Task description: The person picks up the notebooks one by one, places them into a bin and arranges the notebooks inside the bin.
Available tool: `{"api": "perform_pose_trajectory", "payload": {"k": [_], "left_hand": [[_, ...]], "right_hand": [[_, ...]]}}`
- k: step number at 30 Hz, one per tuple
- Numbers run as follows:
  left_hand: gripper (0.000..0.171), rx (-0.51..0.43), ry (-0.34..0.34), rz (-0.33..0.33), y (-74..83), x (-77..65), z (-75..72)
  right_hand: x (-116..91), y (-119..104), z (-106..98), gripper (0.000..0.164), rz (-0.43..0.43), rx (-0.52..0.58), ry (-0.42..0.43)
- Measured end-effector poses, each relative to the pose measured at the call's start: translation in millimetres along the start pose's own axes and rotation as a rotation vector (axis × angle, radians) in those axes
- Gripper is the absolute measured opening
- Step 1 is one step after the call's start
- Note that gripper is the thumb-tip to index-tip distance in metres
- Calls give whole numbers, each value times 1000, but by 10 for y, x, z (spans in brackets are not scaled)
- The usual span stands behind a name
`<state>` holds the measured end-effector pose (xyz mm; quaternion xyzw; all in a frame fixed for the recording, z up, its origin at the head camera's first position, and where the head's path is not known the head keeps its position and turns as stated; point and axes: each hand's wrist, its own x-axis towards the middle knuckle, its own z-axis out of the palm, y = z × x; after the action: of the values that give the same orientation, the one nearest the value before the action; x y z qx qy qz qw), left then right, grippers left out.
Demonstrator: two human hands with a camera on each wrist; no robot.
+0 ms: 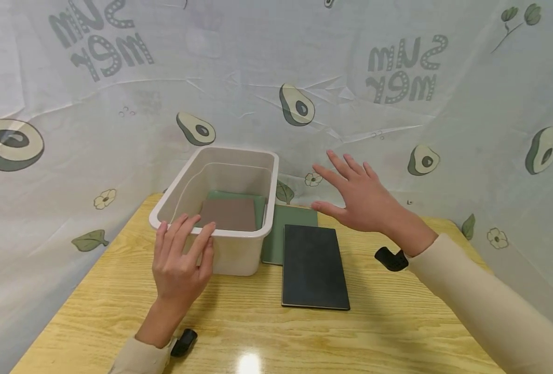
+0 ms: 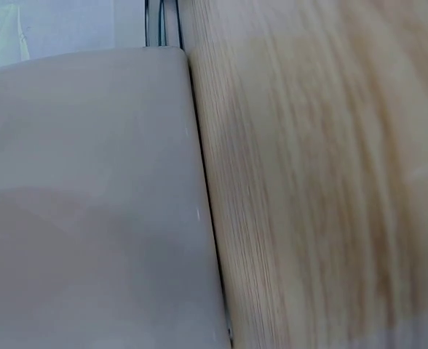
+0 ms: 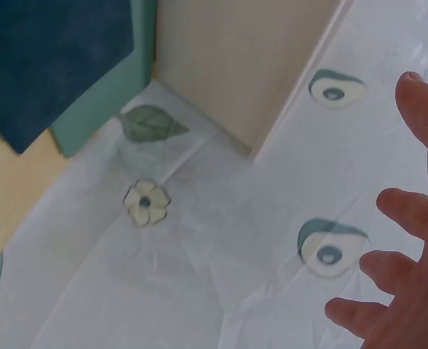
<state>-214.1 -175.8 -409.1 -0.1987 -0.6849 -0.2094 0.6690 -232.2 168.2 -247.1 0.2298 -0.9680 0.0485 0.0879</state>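
Note:
My left hand [image 1: 181, 264] rests at the near rim of a white plastic bin [image 1: 239, 254], its fingertips reaching over the edge. Inside the bin a brown book [image 1: 229, 214] lies on top of a green one [image 1: 259, 208]. Just right of the bin, a black notebook [image 1: 314, 267] overlaps another green book [image 1: 272, 244] on the table. My right hand [image 1: 358, 197] is raised beyond the black notebook with fingers spread and nothing in it. The right wrist view shows those spread fingers [image 3: 403, 211] too. Only the bin's wall [image 2: 90, 182] and the tabletop fill the left wrist view.
A wooden table [image 1: 239, 327] carries everything. Behind it and at both sides hangs a pale sheet [image 1: 239, 62] printed with avocados, flowers and lettering. A black strap device [image 1: 184, 343] is on the left wrist, and a similar one [image 1: 391, 258] is on the right.

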Motion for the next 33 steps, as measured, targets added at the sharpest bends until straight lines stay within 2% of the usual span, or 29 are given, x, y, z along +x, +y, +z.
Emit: {"api": "perform_pose_trajectory", "payload": {"k": [7,14,22,33], "left_hand": [[27,3,11,-2,-4,-12,-20],[26,-1,1,-1,-4,-35,-28],[27,-1,-5,-3,-9,-32,-30],[28,-18,-28,-2,-12,-18,-25]], "right_hand": [[-171,112,-76,82,22,-31,3],[-337,235,-80,83,68,-9,29],[-401,294,-130,83,72,25,84],[-445,312,-38,83,78,60,88]]}}
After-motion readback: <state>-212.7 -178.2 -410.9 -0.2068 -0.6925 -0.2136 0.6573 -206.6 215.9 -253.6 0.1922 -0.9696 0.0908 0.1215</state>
